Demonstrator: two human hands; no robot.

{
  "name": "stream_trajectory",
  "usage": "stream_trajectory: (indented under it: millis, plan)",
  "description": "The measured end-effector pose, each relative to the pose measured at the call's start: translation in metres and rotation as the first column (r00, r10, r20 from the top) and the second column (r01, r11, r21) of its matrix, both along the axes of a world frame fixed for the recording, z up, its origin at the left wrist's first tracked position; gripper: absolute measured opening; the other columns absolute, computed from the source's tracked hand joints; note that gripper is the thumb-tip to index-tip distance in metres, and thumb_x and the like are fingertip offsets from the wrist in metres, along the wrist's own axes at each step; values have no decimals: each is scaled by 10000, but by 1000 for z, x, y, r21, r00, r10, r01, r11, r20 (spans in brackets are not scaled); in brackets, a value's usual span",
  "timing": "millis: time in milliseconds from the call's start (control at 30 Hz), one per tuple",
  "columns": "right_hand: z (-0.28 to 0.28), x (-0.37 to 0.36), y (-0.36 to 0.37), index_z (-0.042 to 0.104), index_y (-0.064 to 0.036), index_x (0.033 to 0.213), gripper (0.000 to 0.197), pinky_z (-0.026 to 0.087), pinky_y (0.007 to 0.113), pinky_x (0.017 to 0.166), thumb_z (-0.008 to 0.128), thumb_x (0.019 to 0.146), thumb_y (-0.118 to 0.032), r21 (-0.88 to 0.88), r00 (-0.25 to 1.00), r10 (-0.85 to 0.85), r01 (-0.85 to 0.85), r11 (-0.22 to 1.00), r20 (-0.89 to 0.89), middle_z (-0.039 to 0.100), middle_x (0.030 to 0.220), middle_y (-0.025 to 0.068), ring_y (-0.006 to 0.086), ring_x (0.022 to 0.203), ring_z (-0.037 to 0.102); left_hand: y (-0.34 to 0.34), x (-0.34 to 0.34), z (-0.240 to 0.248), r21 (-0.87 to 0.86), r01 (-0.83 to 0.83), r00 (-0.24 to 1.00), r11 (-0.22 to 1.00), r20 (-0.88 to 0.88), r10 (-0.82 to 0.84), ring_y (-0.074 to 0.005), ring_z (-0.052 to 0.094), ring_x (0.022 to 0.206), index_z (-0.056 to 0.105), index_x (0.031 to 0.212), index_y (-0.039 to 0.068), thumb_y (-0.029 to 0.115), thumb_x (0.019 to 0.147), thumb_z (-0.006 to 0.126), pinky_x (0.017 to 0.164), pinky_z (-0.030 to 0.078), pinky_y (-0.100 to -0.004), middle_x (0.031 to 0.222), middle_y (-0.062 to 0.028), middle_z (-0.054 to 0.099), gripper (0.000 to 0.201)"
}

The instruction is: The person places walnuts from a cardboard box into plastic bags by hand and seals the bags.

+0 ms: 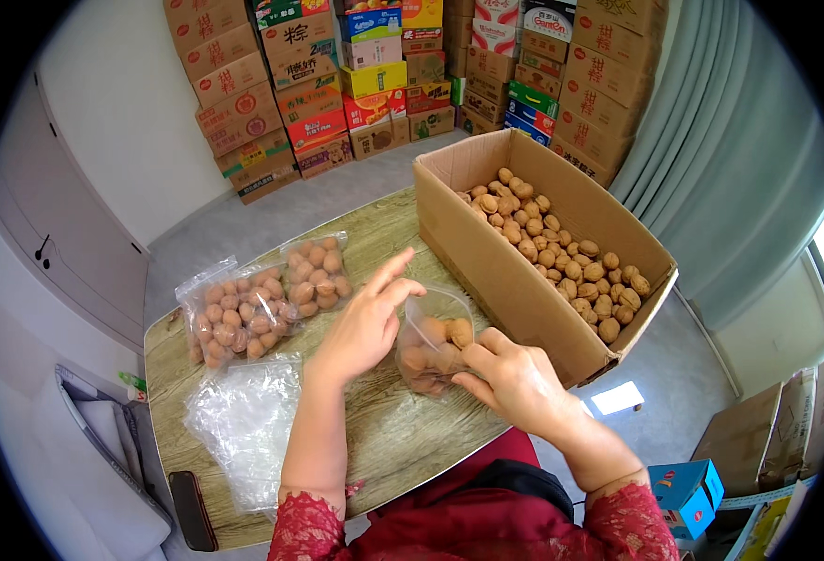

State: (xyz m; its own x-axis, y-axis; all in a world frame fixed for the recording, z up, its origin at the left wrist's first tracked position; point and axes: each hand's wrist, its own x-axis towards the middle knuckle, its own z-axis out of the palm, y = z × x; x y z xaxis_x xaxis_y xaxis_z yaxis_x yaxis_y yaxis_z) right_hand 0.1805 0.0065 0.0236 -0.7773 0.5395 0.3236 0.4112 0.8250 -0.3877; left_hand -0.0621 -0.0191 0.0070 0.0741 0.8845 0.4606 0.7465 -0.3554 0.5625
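Note:
A clear plastic bag (437, 301), partly filled with walnuts (435, 358), stands with its mouth open on the table in front of me. At its left side is my left hand (363, 323), index and middle fingers stretched out and apart beside the rim; its thumb is hidden. My right hand (517, 381) grips the bag's right side, thumb and fingers closed at the plastic next to the walnuts. Just beyond, a large open cardboard box (515, 271) holds many loose walnuts (571, 257).
Filled walnut bags (244, 313) lie at the table's left back, near a stack of flat clear bags (248, 421). A dark phone (192, 510) rests at the near left edge. Stacked cartons (318, 93) line the far wall; a blue box (688, 496) stands at right.

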Motion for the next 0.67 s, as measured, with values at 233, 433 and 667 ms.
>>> stream_trajectory:
  millis: [233, 433, 667]
  plan:
    - [-17, 13, 6, 647, -43, 935, 118, 536, 436, 664, 727, 875, -106, -68, 951, -45, 26, 997, -307, 590, 914, 137, 360, 784, 644, 10, -21, -14, -131, 197, 955, 972, 249, -160, -210, 657, 1084, 645, 1003, 31, -3, 858, 629, 954, 513, -347, 1134, -83, 698, 150]
    - [-11, 15, 15, 643, -2, 920, 107, 516, 435, 743, 719, 872, -61, -151, 946, -37, -13, 988, -321, 591, 935, 164, 380, 839, 614, -9, -31, 4, -218, 120, 933, 969, 358, -34, -162, 669, 883, 671, 920, 13, 78, 870, 716, 836, 521, -313, 886, -68, 704, 93]
    - [-5, 4, 31, 634, 6, 935, 113, 512, 434, 767, 709, 874, -53, -135, 944, 13, -61, 989, -331, 598, 959, 175, 381, 873, 615, -56, -35, 43, -332, 112, 980, 936, 192, -49, -151, 658, 864, 681, 877, 44, 101, 837, 763, 828, 522, -305, 860, -38, 695, 107]
